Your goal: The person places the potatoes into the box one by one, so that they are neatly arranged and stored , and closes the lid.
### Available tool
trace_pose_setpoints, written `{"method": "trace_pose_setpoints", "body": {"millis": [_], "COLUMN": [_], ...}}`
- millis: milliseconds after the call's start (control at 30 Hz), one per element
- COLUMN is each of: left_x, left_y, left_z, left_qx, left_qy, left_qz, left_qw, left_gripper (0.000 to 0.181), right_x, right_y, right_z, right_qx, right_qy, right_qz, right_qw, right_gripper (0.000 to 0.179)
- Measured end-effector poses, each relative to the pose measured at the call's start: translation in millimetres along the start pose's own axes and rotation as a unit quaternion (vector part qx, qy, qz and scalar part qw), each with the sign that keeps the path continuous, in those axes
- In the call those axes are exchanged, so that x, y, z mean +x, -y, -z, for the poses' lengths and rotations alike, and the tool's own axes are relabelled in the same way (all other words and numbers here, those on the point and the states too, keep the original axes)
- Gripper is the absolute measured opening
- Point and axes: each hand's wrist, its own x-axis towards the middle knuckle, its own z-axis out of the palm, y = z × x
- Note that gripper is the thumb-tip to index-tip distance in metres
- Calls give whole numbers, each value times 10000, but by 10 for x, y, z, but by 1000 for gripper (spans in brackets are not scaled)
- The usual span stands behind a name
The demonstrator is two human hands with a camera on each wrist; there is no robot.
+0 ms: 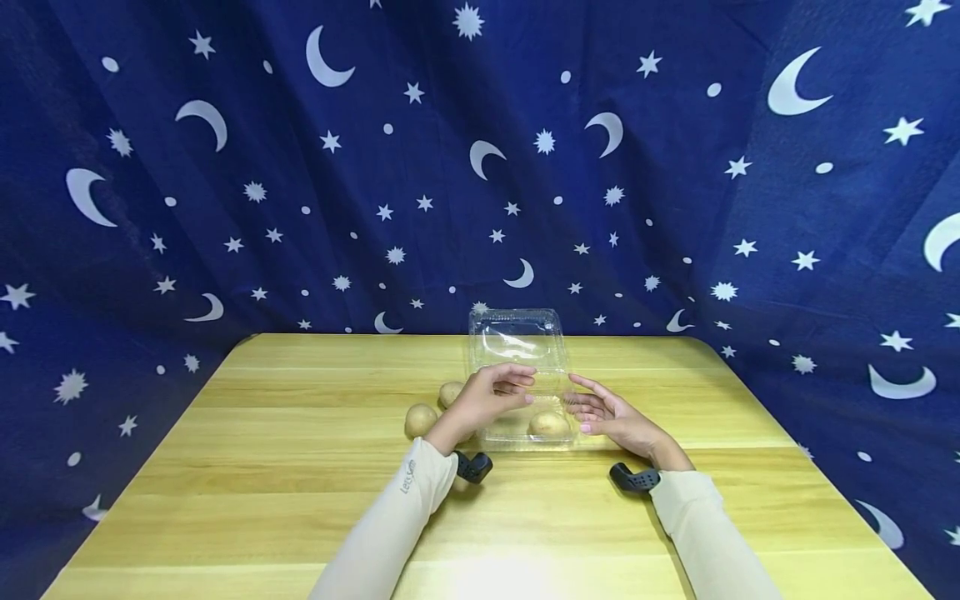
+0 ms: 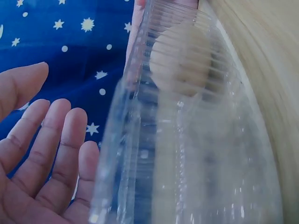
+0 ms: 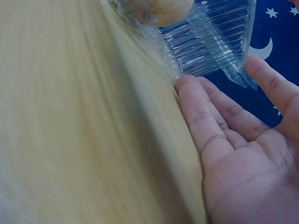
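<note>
A clear plastic clamshell container (image 1: pixel 553 346) stands with its lid raised at the back, and one potato (image 1: pixel 550 424) lies in its base. My left hand (image 1: pixel 491 396) is held over the left part of the container with fingers loosely bent; in the left wrist view the fingers (image 2: pixel 60 140) hold nothing. At the container's right side is my right hand (image 1: pixel 618 421), palm turned inward. In the right wrist view its fingertips (image 3: pixel 188 81) are right at the ribbed plastic wall.
Two potatoes, a nearer one (image 1: pixel 420 421) and a farther one (image 1: pixel 450 392), lie on the wooden table (image 1: pixel 300 467) left of the container. Part of another round pale thing (image 1: pixel 461 483) shows beneath the left wrist. A blue curtain (image 1: pixel 420 167) hangs behind the table.
</note>
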Motion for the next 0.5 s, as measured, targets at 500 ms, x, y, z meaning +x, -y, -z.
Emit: {"method": "trace_pose_setpoints", "body": {"millis": [500], "left_x": [-220], "left_y": [-31], "left_z": [228], "left_qx": [205], "left_qy": [-201], "left_qz": [-239], "left_qw": [9993], "left_gripper": [36], "right_x": [-3], "right_y": [-5], "right_z": [-5], "right_qx": [73], "right_qy": [35], "right_qz": [129], "right_qw": [9999], "right_gripper": [85]}}
